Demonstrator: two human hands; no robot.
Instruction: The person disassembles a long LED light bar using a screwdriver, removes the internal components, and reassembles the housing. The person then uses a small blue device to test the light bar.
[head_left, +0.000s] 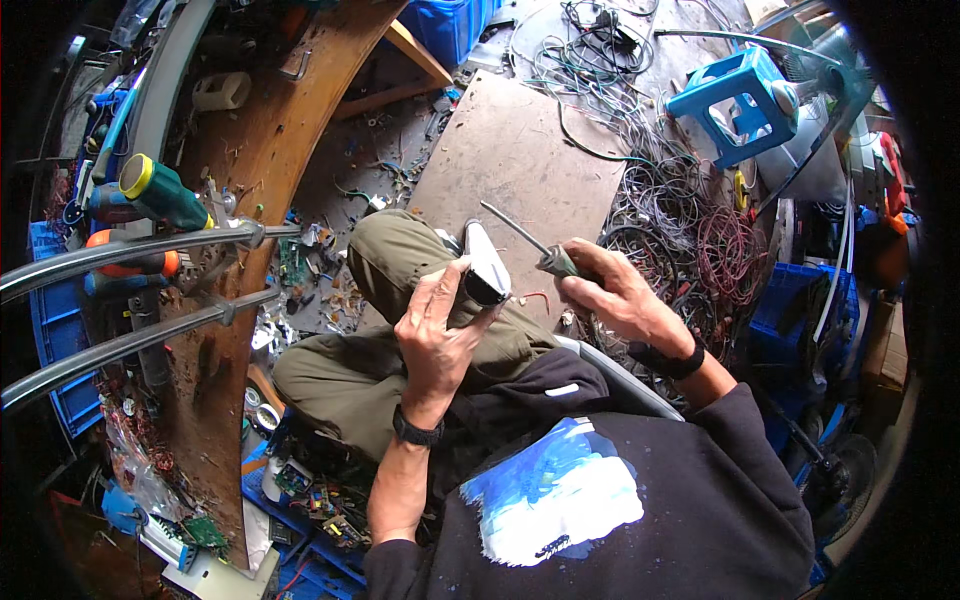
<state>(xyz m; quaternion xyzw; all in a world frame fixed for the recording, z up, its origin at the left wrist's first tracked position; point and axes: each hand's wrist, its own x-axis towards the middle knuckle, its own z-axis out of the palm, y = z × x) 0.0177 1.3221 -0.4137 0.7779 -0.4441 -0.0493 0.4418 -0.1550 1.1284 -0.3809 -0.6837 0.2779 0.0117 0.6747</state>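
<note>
Boards (293,478) in blue crate (274,512), screwdriver (554,261) well apart

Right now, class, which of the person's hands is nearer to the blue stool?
Right. The right hand, gripping the screwdriver, is below and left of the blue stool in the picture; the left hand, holding the white object, is farther left.

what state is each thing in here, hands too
left hand: closed around the white-and-black object
white-and-black object: held
right hand: closed on the screwdriver
screwdriver: held, shaft exposed
board: flat, scattered with specks
red wires: tangled
</note>
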